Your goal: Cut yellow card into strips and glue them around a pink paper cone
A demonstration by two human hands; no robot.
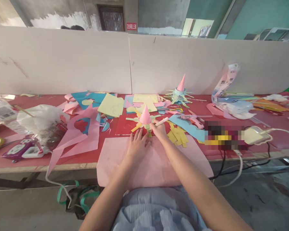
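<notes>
A pink paper cone [144, 116] stands upright in front of me, with yellow and green paper strips spreading out from around its base. My left hand [137, 143] lies palm down with its fingers spread, the fingertips close to the strips at the cone's near side. Just right of the cone, my right hand [158, 129] is closed around a pale, pen-like stick [162, 121], which points up and to the right. Its fingertips are by a green strip [149, 132]; whether they touch it I cannot tell. Under my left hand lies a pink sheet [156, 163].
Behind stands another cone [181, 84] with blue-green strips. Yellow strips [177, 134], a pink glue gun [193, 120] and a white plug [255, 134] with cables are on the right. Cut pink paper [92, 141], a plastic bag [42, 120] and a purple power strip [20, 150] lie left.
</notes>
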